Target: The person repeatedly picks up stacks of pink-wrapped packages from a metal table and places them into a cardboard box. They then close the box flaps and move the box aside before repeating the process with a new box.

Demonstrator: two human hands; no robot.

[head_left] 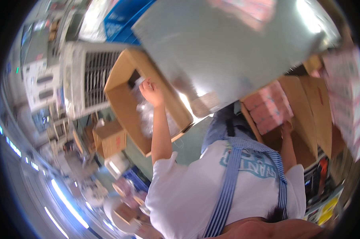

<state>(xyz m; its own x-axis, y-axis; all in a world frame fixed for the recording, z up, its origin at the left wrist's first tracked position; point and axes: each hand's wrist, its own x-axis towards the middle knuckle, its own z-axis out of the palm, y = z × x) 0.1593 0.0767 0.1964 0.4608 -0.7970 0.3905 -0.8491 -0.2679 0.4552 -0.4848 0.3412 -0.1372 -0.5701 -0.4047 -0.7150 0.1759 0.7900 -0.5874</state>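
Beside the curled left fingers (147,85): clear plastic (146,119) in an open carton (122,101), hold unclear | beside the right fingers (285,127): pink packs (269,106) in another carton (301,101), grip unclear | risk: plastic snagging on its carton if dragged, packs toppling if nudged.

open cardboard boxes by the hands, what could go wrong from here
The left hand is at clear plastic in one box; the plastic might snag or tear. The right hand is at the pink packs in a second box, whose wall could scrape the forearm.
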